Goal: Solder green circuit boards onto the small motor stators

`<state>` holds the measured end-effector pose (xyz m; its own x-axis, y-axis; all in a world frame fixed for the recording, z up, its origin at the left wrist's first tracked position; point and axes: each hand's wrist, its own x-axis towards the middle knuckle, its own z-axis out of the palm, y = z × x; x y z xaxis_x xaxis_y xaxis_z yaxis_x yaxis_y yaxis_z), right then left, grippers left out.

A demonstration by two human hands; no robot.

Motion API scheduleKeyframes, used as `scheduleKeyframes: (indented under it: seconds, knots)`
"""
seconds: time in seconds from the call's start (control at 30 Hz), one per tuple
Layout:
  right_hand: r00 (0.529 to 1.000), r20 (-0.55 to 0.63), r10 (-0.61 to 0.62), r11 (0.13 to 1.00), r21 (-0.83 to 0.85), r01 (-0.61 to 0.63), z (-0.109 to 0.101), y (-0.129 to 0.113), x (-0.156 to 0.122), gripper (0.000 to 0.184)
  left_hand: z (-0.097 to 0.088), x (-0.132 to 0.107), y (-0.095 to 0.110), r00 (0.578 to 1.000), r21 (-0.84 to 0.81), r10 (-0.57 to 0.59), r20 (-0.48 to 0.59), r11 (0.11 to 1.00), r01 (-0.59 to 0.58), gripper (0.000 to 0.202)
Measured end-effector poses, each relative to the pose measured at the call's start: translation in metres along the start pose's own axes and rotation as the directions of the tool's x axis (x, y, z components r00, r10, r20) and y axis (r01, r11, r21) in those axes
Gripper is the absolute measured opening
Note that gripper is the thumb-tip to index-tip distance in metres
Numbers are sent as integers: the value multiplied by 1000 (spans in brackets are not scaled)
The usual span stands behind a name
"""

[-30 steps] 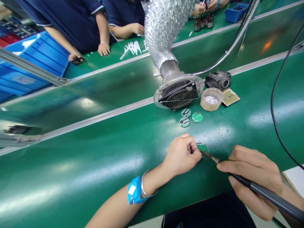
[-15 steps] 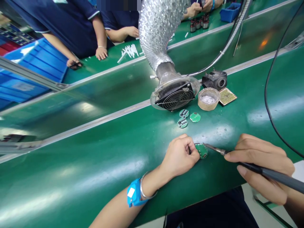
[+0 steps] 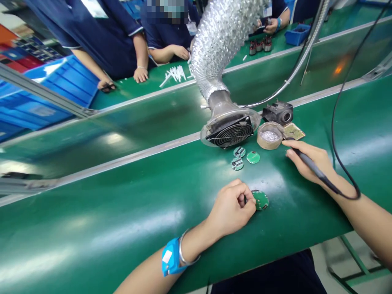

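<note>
The left hand (image 3: 232, 208) has thumb and fingers pinched together on a dark piece (image 3: 245, 199) at the left rim of a round green circuit board (image 3: 261, 201) on the bench (image 3: 137, 204), while the right hand (image 3: 321, 159), farther right, is closed round a soldering iron (image 3: 309, 162) near the bowl (image 3: 268, 143), its tip unclear. The board looks light, stiff and fragile, best taken by its rim; the iron looks slim and rigid, best held by its dark handle. Farther off, three round boards (image 3: 253, 157) lie just short of the fan (image 3: 234, 132).
</note>
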<state>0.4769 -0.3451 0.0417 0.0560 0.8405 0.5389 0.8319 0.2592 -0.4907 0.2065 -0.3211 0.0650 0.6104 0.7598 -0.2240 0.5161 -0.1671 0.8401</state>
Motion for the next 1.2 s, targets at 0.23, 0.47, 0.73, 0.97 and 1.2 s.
scheduleKeyframes:
  seconds: [0.23, 0.47, 0.73, 0.97, 1.2]
  knots:
    - [844, 370, -387, 871, 447, 204, 0, -52, -22, 19, 10, -19, -10, 998, -76, 66, -25, 995, -67, 29]
    - [858, 163, -488, 782, 518, 346, 15, -73, -6, 27, 32, -19, -17, 992, -153, 31, -122, 987, -50, 30]
    - [978, 157, -140, 983, 138, 118, 22, -88, -21, 18, 44, -25, -20, 974, -278, 22, -224, 957, -85, 22]
    - [917, 201, -344, 919, 271, 286, 16, -78, -26, 27, 41, -23, -25, 968, -392, 57, -244, 907, -153, 18]
    - [755, 474, -453, 889, 306, 341, -3, -77, -14, 33, 39, -21, -24, 971, -377, 60, -233, 914, -147, 20]
